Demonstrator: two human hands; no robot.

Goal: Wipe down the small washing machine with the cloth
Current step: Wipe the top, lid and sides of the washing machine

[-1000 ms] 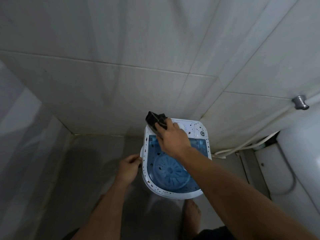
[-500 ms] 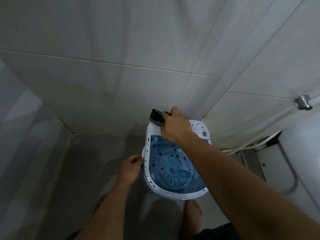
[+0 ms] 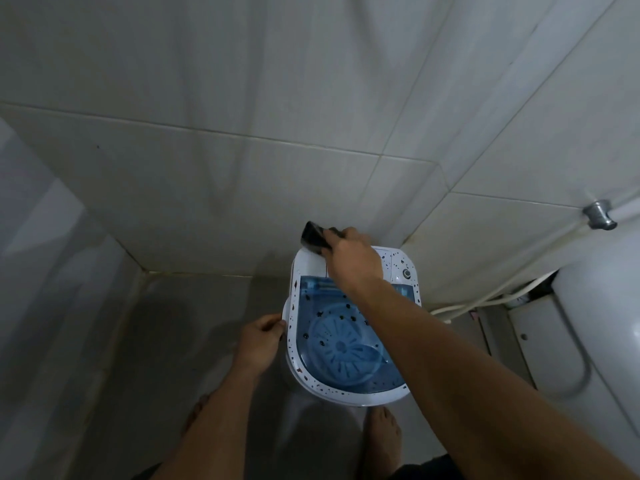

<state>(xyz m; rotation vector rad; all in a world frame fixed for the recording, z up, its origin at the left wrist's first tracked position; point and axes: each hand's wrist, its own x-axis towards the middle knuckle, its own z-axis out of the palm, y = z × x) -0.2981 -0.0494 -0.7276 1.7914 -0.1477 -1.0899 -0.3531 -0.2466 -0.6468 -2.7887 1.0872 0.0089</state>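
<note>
tiled walls (image 3: 242, 133) fill the view from nine round to three o'clock, meeting in a corner above a grey floor (image 3: 194, 323). a white curved fixture (image 3: 602, 323) stands at four o'clock, with a metal wall fitting (image 3: 599, 213) at two o'clock and a pale hose (image 3: 485, 299) running along the wall base toward it.

the small washing machine (image 3: 349, 396) stands on the floor just right of centre, at about five o'clock, tucked near the wall corner, with two bare feet close to its near side. its white rim carries many dark reddish specks, and its blue see-through lid (image 3: 346, 344) shows dark spots over the ribbed disc beneath.

the right hand (image 3: 353, 261) reaches to the machine's far-left corner at twelve o'clock of the machine, fingers curled closed around the dark cloth (image 3: 313, 237), which rests at the back edge of the white panel. the left hand (image 3: 261, 337) is at nine o'clock of the machine, fingers bent against its side rim, apparently steadying it.

judging by this, the wipe is early: the back-left panel looks clean, while specks remain near the knob (image 3: 406, 273), around the rim, and on the lid.
</note>
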